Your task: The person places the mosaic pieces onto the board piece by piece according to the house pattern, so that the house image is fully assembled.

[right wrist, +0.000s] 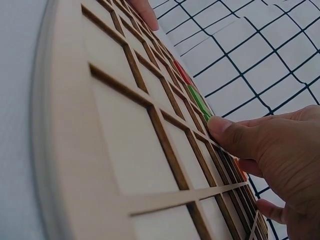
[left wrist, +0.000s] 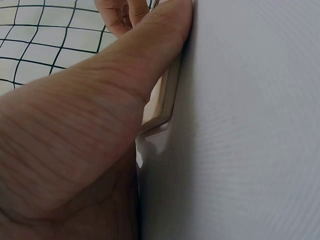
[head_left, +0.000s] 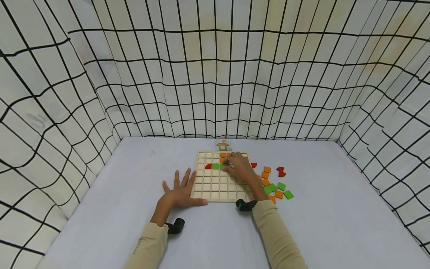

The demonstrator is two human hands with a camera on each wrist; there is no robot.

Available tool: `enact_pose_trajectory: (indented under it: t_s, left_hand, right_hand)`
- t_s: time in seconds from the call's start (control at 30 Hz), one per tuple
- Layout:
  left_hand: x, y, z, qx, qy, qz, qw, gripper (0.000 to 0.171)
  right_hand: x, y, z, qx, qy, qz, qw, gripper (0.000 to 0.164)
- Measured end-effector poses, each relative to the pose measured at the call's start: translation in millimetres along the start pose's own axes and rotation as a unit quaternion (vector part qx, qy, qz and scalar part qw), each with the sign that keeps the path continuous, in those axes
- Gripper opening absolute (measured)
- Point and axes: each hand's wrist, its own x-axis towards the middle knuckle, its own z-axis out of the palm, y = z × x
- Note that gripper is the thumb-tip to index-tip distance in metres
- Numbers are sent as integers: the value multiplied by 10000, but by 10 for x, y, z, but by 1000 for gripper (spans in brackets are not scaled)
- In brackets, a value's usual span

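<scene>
The hands are apart. The left hand [head_left: 181, 193] lies spread, touching the left edge of the board [head_left: 215, 186], just below the frame's centre. The right hand [head_left: 240, 167] bends over the board's upper part, thumb at a green tile [head_left: 223, 166]; whether it pinches cannot be told. Sideways fingertip drag could unseat neighbouring tiles; slack left-hand contact could let the board slide.
</scene>
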Motion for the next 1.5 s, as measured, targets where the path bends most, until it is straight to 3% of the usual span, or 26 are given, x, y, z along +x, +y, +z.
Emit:
enact_pose_trajectory:
  t_s: [0.3, 1.0, 1.3, 1.5]
  left_hand:
    - [-41, 18, -5, -1, -15, -47, 10000, 120]
    - [17, -1, 45, 12, -34, -49, 10000, 121]
    - [1, 9, 9, 87, -56, -78, 9999, 121]
    - [-13, 7, 0, 69, -16, -53, 10000, 121]
  right_hand:
    - [-3, 16, 6, 92, -169, 101, 9998, 27]
    - [-32, 19, -59, 391, -170, 114, 9990, 23]
    - [-58, 140, -136, 413, 122, 107, 9990, 23]
    - [-117, 254, -203, 722, 362, 455, 9957, 20]
